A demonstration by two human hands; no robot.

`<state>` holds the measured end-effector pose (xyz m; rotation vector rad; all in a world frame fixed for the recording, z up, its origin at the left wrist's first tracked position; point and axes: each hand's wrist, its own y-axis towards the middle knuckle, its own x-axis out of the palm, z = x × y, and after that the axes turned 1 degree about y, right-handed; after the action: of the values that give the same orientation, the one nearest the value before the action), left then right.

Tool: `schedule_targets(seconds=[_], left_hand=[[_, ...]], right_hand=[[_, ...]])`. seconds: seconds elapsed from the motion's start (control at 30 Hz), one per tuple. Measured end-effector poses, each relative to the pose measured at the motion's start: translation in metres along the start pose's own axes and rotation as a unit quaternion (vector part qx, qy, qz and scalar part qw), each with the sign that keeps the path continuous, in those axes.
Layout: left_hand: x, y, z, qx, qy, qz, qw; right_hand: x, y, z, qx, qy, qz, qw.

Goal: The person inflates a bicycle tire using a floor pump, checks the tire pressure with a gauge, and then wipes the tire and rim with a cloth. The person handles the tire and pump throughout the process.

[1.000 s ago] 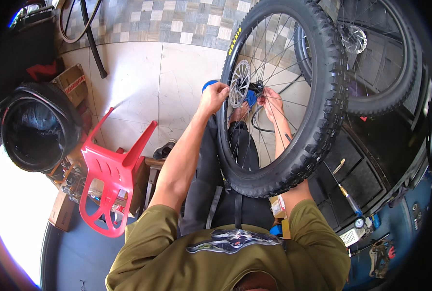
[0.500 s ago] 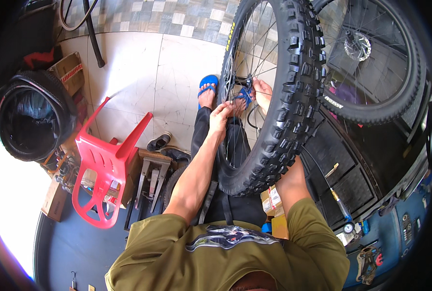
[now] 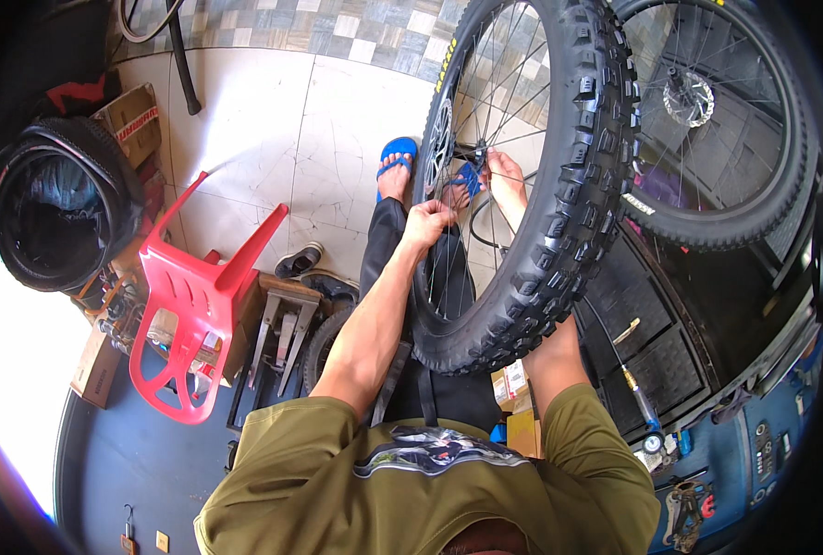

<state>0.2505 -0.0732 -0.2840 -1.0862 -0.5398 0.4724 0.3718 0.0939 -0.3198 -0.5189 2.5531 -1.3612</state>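
The person sits low with a knobby-tyred bicycle wheel (image 3: pixel 532 185) standing upright on their lap, its tread running from about 12 o'clock down to 6 o'clock of the view. Both hands work at the hub (image 3: pixel 462 162), which sits at the wheel's centre, up near 12 o'clock from the person's chest.

The left hand (image 3: pixel 427 222) is on the near side of the wheel, at 7 o'clock from the hub and close to it. Its fingers are curled tight into a fist-like grip, seemingly around something at the spokes or axle, but I cannot tell what they hold.

The right hand (image 3: pixel 504 176) has reached through from the far side and shows between the spokes just at 3 o'clock of the hub. Its fingers are pinched toward a small blue piece (image 3: pixel 467 176) at the axle; whether they clamp it or only touch it is hidden by the spokes.

As I judge it, the work is midway: the tyre is fully seated on the rim and the wheel is off the bike, while the hub is what is being attended to.

Around them: a red plastic chair (image 3: pixel 199 314) tipped over at 9 o'clock, a spare tyre (image 3: pixel 60 213) beyond it, a second wheel (image 3: pixel 717 120) at 2 o'clock, and a blue sandal (image 3: pixel 396 162) on the tiled floor (image 3: pixel 254 129).
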Motion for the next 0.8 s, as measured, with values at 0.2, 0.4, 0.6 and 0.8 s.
schedule_targets(seconds=[0.2, 0.4, 0.6, 0.8], left_hand=[[-0.057, -0.009, -0.019, 0.133, 0.261, -0.051, 0.955], [-0.145, -0.015, 0.104, -0.118, 0.614, 0.035, 0.780], [-0.098, 0.021, 0.122, 0.176, 0.395, 0.027, 0.901], [-0.071, 0.068, 0.081, 0.306, 0.247, 0.008, 0.919]], right_hand=[[-0.003, 0.001, -0.006, 0.012, -0.010, -0.042, 0.999], [-0.015, -0.001, -0.011, 0.028, -0.034, -0.040, 0.998], [-0.050, 0.010, 0.011, 0.024, 0.155, -0.120, 0.980], [-0.007, -0.004, -0.018, 0.030, 0.112, -0.106, 0.988]])
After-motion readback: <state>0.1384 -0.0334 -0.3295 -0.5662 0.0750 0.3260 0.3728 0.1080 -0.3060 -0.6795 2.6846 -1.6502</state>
